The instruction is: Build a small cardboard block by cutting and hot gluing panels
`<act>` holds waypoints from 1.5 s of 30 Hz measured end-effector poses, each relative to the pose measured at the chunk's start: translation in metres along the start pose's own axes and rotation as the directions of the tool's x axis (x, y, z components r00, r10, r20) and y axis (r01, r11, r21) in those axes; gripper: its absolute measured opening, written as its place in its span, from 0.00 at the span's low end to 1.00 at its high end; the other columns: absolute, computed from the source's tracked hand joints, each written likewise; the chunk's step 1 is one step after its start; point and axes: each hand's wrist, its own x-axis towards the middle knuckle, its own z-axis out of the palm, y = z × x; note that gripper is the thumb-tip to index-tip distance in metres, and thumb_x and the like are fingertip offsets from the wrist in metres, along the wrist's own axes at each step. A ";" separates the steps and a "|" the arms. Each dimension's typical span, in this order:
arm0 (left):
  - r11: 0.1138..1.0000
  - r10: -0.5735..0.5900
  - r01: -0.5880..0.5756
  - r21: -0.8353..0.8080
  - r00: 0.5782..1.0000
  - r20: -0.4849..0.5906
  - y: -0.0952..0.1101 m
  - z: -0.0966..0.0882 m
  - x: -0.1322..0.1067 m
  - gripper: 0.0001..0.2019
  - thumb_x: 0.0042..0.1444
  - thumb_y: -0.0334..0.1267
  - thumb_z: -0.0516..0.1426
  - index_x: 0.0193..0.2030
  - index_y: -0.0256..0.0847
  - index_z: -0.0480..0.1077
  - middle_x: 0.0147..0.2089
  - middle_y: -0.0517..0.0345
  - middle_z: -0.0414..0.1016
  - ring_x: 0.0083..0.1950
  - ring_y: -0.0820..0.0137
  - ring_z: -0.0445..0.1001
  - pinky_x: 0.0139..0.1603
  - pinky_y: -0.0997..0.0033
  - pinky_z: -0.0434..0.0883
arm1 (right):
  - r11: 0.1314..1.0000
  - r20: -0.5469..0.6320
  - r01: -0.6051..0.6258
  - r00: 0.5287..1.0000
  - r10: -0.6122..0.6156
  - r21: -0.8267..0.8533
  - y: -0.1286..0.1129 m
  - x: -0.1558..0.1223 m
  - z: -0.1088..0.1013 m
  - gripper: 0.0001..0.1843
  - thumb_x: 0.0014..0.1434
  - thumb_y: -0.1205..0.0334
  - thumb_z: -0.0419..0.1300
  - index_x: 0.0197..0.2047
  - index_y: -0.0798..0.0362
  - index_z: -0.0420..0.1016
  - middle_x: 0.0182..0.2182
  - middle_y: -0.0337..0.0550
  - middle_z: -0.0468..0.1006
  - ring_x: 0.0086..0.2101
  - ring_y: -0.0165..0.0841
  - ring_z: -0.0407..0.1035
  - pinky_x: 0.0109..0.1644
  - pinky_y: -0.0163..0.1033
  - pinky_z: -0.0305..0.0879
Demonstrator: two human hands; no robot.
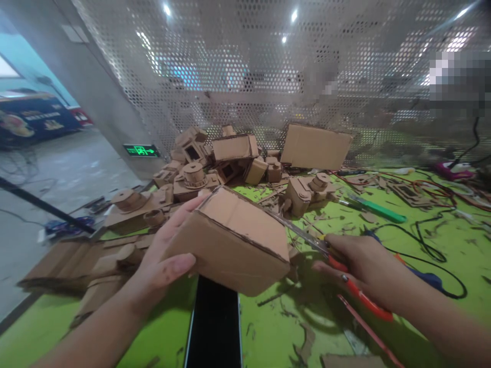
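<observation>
A closed cardboard box is tilted above the table, gripped at its left end by my left hand, thumb on the near side and fingers behind. My right hand is wrapped round scissors with red-orange handles. Their blades point left and lie along the box's far right edge; whether they cut into the cardboard I cannot tell. Under the box a black phone lies on the green tabletop.
Several cardboard camera-shaped models crowd the back and left. A larger cardboard box leans on the perforated metal screen. To the right lie a green cutter knife, black cable and cardboard scraps; a red stick is nearer.
</observation>
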 end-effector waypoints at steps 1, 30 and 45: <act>1.000 0.007 -0.007 0.000 1.000 0.005 0.000 0.000 0.000 0.46 0.51 0.57 0.70 0.77 0.52 0.67 0.78 0.53 0.71 0.75 0.37 0.69 0.70 0.46 0.74 | 1.000 -0.024 0.023 0.999 -0.023 -0.005 0.000 -0.001 0.001 0.31 0.72 0.28 0.52 0.31 0.44 0.58 0.21 0.33 0.66 0.22 0.35 0.61 0.29 0.39 0.54; 0.997 0.081 -0.081 -0.002 0.988 0.131 -0.015 -0.007 -0.003 0.47 0.50 0.56 0.72 0.77 0.55 0.67 0.79 0.53 0.69 0.77 0.39 0.68 0.74 0.49 0.70 | 0.996 -0.130 0.080 0.988 -0.085 -0.044 -0.002 -0.001 0.004 0.20 0.69 0.49 0.60 0.31 0.44 0.56 0.21 0.35 0.69 0.22 0.35 0.61 0.29 0.38 0.53; 0.979 0.182 -0.201 0.031 0.933 0.310 -0.002 0.020 -0.010 0.46 0.52 0.45 0.75 0.78 0.60 0.65 0.78 0.52 0.70 0.74 0.48 0.74 0.73 0.57 0.72 | 0.981 -0.128 0.194 0.973 -0.191 0.009 -0.012 -0.003 0.012 0.20 0.76 0.47 0.53 0.32 0.44 0.56 0.24 0.36 0.70 0.24 0.35 0.64 0.29 0.39 0.55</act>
